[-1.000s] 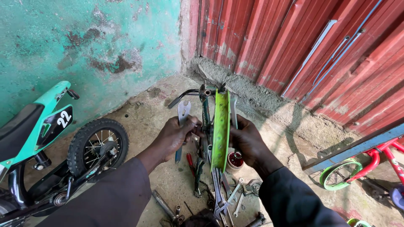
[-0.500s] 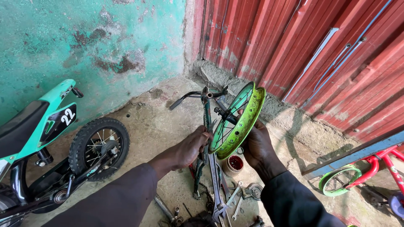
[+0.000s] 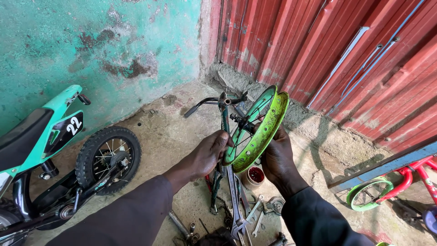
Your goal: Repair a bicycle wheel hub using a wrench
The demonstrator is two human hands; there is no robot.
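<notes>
Green rim [image 3: 264, 132]: tilted, bare of tyre.
Left hand [image 3: 207, 155]: grip closed on its edge.
Right hand [image 3: 278, 157]: grip cupped its underside.

Both dark-sleeved arms are stretched forward and drawn together, the left hand [image 3: 207, 154] curled palm-down with its fingers [image 3: 223, 139] bent in a grip, the right hand [image 3: 277, 157] raised, fingers closed likewise.
</notes>
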